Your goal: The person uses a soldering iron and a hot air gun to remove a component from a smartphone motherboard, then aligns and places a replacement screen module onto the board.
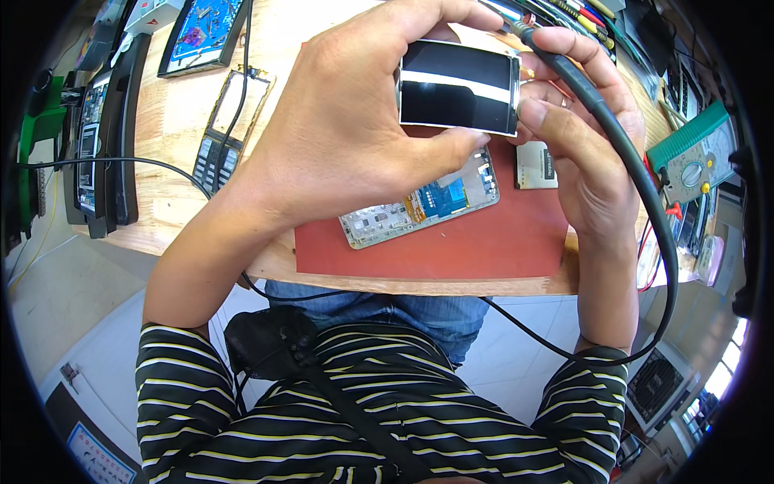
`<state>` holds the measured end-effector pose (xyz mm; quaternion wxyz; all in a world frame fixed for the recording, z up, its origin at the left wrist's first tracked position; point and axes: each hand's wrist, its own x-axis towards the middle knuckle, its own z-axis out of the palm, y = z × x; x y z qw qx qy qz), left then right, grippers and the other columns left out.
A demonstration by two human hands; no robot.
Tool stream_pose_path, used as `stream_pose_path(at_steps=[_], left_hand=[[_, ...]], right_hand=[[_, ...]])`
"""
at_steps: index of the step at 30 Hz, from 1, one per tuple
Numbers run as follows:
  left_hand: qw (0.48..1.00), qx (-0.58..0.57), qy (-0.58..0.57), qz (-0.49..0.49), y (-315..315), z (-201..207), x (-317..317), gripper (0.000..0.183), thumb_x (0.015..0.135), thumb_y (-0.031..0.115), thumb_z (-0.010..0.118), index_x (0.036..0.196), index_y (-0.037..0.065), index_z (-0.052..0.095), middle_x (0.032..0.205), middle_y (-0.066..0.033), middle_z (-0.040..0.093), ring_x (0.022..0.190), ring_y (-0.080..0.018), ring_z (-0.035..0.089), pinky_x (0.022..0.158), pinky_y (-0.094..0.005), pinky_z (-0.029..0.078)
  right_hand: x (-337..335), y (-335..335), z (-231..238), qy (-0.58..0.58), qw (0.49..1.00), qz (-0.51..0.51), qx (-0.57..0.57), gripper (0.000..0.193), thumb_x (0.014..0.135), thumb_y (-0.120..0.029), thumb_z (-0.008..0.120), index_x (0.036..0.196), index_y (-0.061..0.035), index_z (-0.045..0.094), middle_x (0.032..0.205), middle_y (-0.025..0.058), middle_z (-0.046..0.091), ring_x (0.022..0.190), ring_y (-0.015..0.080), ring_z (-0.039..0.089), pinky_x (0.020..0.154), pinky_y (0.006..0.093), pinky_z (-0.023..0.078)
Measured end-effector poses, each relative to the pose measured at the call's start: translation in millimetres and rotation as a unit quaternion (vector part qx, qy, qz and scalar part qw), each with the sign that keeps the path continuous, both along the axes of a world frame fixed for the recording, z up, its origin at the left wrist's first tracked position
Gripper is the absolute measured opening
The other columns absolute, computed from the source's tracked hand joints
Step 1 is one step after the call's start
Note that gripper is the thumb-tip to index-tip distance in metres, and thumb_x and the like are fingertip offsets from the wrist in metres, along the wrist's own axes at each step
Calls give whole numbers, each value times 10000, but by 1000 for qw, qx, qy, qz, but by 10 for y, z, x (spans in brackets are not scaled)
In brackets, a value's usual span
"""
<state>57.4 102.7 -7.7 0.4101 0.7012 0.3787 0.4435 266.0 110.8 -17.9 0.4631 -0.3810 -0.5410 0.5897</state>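
My left hand (pixel 347 121) grips a small phone display panel (pixel 459 64) by its left side, thumb along the lower edge and fingers behind the top. The panel is dark with a white band of reflection across it and a pale rim. At its right edge, the thumb and fingers of my right hand (pixel 592 137) pinch close to a small yellowish tab. A pen-like tool with a thick black cord (pixel 601 105) rests in the same hand, its tip hidden. Below lies an opened phone body (pixel 435 202) with a blue board, partly covered by my left hand.
The phone body lies on a red mat (pixel 484 250), with a battery (pixel 534 165) beside it. At left are a phone frame (pixel 234 121), a tray with a blue circuit board (pixel 201 36) and a black holder (pixel 125 145). A green-and-grey multimeter (pixel 693 161) stands right; several tools crowd the back.
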Motion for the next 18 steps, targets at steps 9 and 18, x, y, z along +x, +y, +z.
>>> stream_pose_path(at_steps=[9,18], left_hand=[[1000,16,6,-3,45,12,-5,527,871,61,773,1344,-56,570,1104,-157,713,1037,-209,698,908,-322,563],[1000,27,7,-11,42,-13,-38,525,858,50,781,1333,-48,579,1124,-147,706,1056,-204,691,926,-320,556]], right_hand=[[-4,-26,57,-10,999,-14,-35,568,871,0,702,1397,63,495,1210,132,636,901,156,682,743,277,564],[-5,-19,39,0,999,-19,-27,563,878,2,704,1395,73,492,1214,146,633,863,165,669,726,282,557]])
